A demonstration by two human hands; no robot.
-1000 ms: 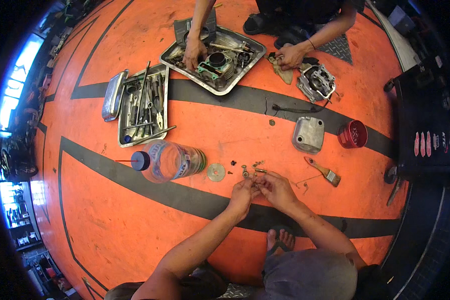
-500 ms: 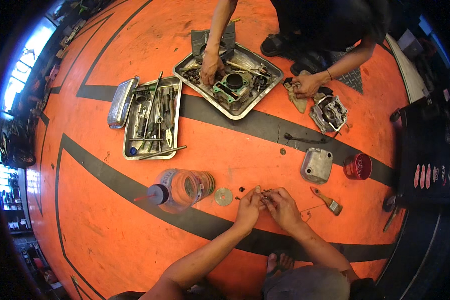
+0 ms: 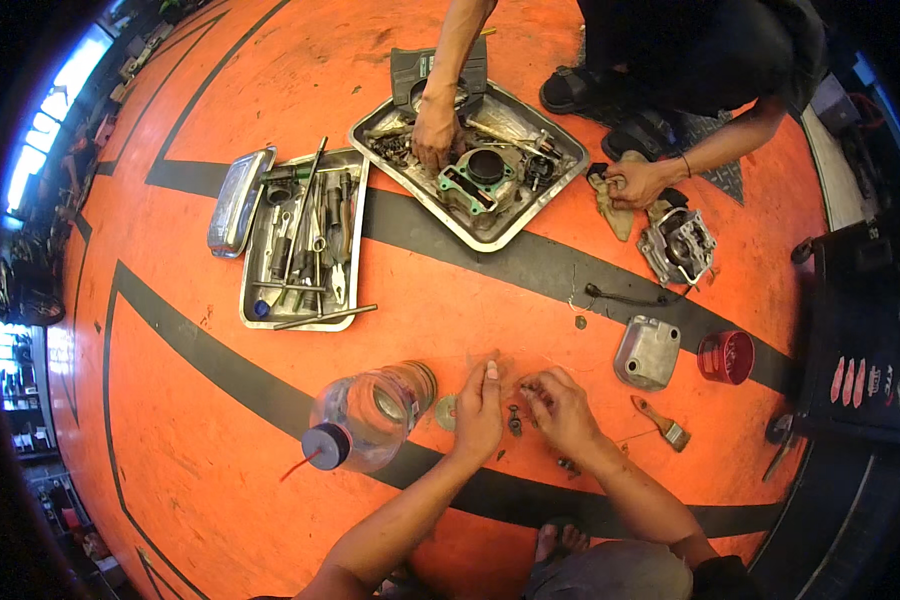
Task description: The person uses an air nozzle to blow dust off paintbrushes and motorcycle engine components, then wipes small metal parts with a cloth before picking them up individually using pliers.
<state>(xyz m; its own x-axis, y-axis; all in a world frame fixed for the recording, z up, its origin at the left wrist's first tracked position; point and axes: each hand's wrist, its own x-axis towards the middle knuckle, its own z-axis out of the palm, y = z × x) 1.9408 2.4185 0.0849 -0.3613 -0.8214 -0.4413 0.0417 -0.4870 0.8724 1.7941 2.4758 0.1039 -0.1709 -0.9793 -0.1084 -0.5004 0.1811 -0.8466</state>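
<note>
An orange floor [image 3: 220, 475] is crossed by dark stripes [image 3: 540, 268]; bright windows [image 3: 55, 105] are seen at ten o'clock, a black wheeled cabinet [image 3: 855, 325] at three.

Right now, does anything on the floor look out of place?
One thing, mildly: a metal rod lies across the near rim of the tool tray rather than fully inside, its right end jutting past the side.

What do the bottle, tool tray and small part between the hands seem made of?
Bottle: probably clear plastic, glossy; see-through with highlights. Tool tray: likely shiny bare metal; silvery, reflective rim. Small part: perhaps metal, from its dark grey tone; finish unclear.
</note>
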